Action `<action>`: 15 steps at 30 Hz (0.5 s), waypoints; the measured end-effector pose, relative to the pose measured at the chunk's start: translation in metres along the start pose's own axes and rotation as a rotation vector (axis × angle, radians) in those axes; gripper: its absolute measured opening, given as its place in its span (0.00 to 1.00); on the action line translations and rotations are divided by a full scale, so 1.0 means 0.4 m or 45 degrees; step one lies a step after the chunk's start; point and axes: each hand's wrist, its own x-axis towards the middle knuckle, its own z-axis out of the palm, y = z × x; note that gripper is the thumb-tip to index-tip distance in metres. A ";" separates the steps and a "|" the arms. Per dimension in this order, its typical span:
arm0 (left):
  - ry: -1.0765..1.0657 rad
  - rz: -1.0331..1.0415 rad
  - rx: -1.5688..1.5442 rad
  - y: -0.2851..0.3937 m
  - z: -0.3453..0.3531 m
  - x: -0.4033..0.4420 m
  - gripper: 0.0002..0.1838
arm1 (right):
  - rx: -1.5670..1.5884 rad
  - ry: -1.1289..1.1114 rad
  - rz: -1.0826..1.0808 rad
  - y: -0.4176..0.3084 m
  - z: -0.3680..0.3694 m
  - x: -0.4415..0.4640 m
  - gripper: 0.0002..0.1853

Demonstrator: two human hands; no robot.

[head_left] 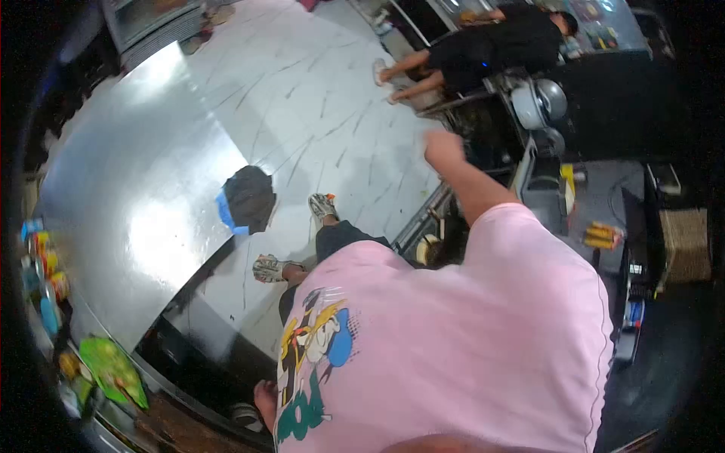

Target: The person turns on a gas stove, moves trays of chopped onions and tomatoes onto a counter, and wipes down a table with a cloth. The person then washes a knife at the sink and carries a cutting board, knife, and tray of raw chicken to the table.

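My right hand (443,149) is held out over the floor near the stove-side counter, at the end of a bare forearm. Motion smears its fingers, and I see no object in it. Low beside my pink shirt is my left hand (265,399), partly hidden by the shirt, its fingers not clear. A dark cloth (251,198) with a blue edge lies over the corner of a shiny metal table (158,234), away from both hands.
A person (498,45) in black stands at the far counter. White and metal pots (529,104) sit on the right side. A green bag (113,370) and several colourful packets (45,264) line the left. My feet (323,205) are on marbled tile flooring (317,113).
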 end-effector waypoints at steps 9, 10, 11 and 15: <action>-0.107 0.203 0.526 0.011 -0.165 0.089 0.12 | 0.018 -1.105 -0.295 -0.063 0.213 -0.159 0.25; -0.022 0.354 0.592 0.016 -0.190 0.109 0.12 | 0.092 -1.022 -0.618 -0.120 0.318 -0.135 0.27; -0.041 0.110 0.394 0.025 -0.221 0.132 0.12 | 0.313 -0.958 -0.601 -0.195 0.314 -0.132 0.28; 0.401 -0.602 -0.594 0.214 -0.339 0.133 0.12 | 0.945 -1.038 -0.770 -0.409 0.213 -0.036 0.30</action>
